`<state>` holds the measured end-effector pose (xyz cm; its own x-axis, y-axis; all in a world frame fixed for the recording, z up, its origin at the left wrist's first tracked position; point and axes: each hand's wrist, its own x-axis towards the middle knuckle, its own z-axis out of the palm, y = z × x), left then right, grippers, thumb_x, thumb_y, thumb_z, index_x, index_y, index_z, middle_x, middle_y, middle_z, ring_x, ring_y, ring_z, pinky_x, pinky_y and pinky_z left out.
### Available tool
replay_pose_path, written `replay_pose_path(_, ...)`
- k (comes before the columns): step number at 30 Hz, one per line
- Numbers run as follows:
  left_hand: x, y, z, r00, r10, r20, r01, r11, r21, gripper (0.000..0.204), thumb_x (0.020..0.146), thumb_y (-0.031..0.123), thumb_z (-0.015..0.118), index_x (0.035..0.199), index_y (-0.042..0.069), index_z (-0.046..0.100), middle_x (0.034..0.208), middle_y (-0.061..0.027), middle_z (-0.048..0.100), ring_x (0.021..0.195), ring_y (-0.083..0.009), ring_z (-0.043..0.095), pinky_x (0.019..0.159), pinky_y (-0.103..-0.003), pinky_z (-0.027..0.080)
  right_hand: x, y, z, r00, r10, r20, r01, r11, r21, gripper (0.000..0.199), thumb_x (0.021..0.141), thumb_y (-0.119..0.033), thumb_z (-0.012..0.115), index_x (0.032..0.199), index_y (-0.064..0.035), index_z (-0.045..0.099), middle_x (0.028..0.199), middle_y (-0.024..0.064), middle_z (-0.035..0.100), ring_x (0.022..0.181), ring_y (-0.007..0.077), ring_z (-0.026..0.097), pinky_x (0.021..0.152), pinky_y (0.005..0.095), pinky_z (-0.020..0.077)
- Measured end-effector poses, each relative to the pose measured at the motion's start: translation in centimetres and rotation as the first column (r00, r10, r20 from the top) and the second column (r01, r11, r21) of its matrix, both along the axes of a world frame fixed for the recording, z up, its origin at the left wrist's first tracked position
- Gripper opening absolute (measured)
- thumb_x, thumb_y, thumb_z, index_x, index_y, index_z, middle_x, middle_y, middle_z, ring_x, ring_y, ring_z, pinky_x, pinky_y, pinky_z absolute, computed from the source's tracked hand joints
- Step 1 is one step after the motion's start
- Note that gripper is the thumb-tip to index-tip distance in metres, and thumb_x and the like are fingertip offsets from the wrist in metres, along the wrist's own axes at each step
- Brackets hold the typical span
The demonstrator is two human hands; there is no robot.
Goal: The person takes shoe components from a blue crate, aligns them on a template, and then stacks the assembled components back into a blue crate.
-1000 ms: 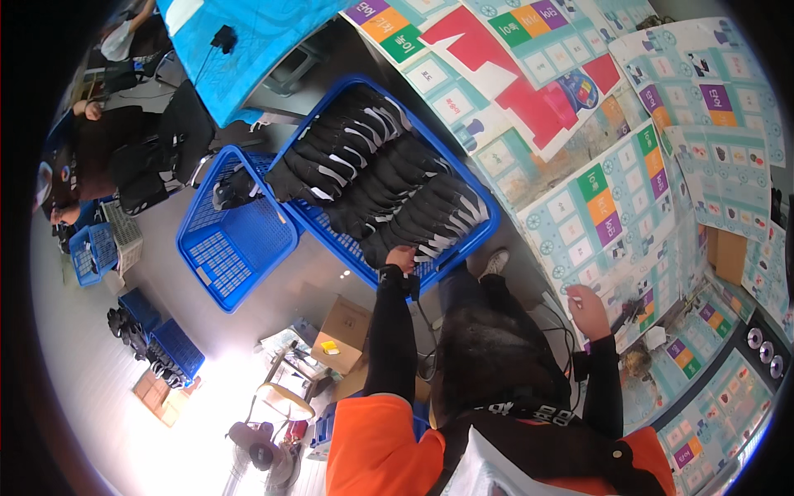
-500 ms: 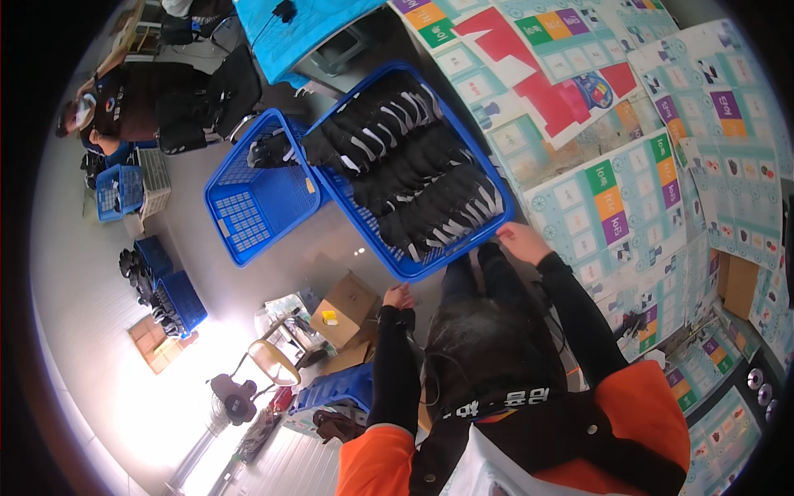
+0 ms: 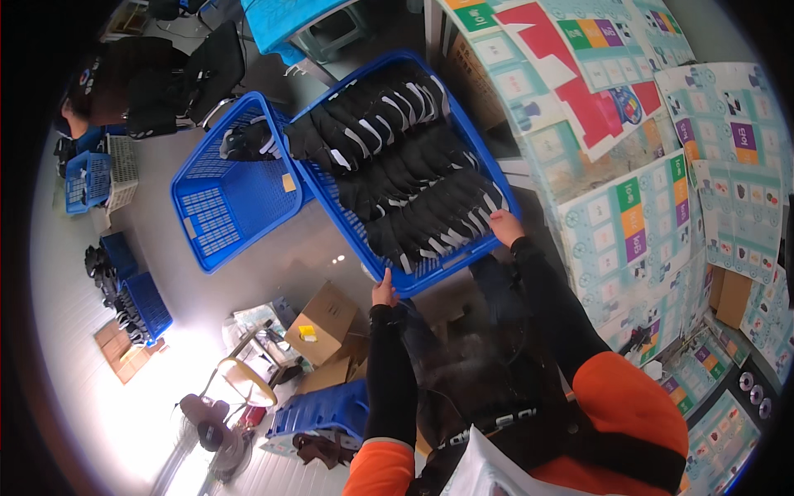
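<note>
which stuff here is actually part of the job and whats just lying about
Seemingly in use:
loaded blue basket
rows of black items with pale strips inside it
left hand and right hand, at its rim

Apparently just lying about:
second blue basket, untouched, though possibly related
cardboard box
fan
black chair

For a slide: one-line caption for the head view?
Left hand and right hand at the near end of a blue basket holding rows of black items.

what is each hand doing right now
Left hand: holding the full blue plastic basket by its near-left corner.
Right hand: holding the same basket's near-right rim.
</note>
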<state>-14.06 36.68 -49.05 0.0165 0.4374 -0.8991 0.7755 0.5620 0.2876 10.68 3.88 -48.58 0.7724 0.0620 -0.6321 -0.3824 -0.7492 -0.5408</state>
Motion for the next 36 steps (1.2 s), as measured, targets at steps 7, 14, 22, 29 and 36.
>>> replay_pose_path(7, -1.9, 5.2, -9.9, 0.998, 0.015, -0.053, -0.021, 0.994, -0.107, 0.081, 0.08, 0.07, 0.077, 0.115, -0.002, 0.063, 0.065, -0.001, 0.046, 0.052, -0.0162, 0.045, 0.044, -0.032, 0.035, 0.6, 6.6, -5.5, 0.999, 0.047, -0.019, -0.049, 0.99, -0.131, 0.038, 0.085, -0.021, 0.072, 0.115, 0.0, 0.067, 0.113, 0.0204, 0.072, 0.11, 0.036, 0.068, 0.094, 0.0425, 0.0541)
replay_pose_path(14, 1.0, 2.1, -17.8, 0.999, 0.036, 0.002, -0.035, 0.989, -0.144, 0.106, 0.078, 0.067, 0.081, 0.14, -0.013, 0.05, 0.098, -0.0117, 0.064, 0.069, -0.0176, 0.055, 0.054, -0.033, 0.042, 5.1, 6.3, -10.0, 0.976, 0.184, 0.112, -0.148, 0.951, -0.272, 0.052, 0.083, -0.021, 0.072, 0.129, 0.0005, 0.06, 0.13, 0.0224, 0.063, 0.122, 0.0391, 0.06, 0.105, 0.0445, 0.0489)
replay_pose_path(22, -1.8, 3.3, -25.4, 0.99, 0.121, 0.069, -0.122, 0.993, 0.005, 0.101, 0.081, 0.062, 0.082, 0.14, -0.013, 0.05, 0.134, -0.0206, 0.063, 0.116, -0.0275, 0.062, 0.1, -0.039, 0.05, 7.4, 10.8, -12.9, 0.943, 0.325, 0.067, -0.299, 0.921, -0.251, 0.069, 0.082, -0.021, 0.072, 0.141, 0.0071, 0.049, 0.146, 0.0267, 0.051, 0.139, 0.0401, 0.046, 0.117, 0.041, 0.0391)
replay_pose_path(29, -2.5, 4.5, -26.8, 0.929, 0.26, 0.265, -0.28, 0.959, 0.041, 0.106, 0.08, 0.065, 0.08, 0.143, -0.014, 0.048, 0.143, -0.0226, 0.058, 0.128, -0.0303, 0.059, 0.109, -0.04, 0.046, 9.0, 12.6, -16.4, 0.89, 0.455, -0.022, -0.43, 0.822, -0.373, 0.084, 0.077, -0.032, 0.076, 0.145, 0.0064, 0.046, 0.141, 0.028, 0.056, 0.137, 0.0415, 0.049, 0.113, 0.0437, 0.0428)
replay_pose_path(36, 0.7, 3.0, -25.0, 0.992, 0.094, 0.088, -0.092, 0.995, -0.033, 0.109, 0.076, 0.073, 0.077, 0.131, -0.018, 0.055, 0.129, -0.0275, 0.065, 0.12, -0.0315, 0.064, 0.103, -0.039, 0.048, 12.1, 8.3, -17.9, 0.924, 0.196, -0.328, -0.161, 0.978, 0.131, 0.055, 0.078, -0.034, 0.087, 0.118, 0.0018, 0.073, 0.113, 0.0146, 0.076, 0.1, 0.0279, 0.073, 0.093, 0.0369, 0.0555)
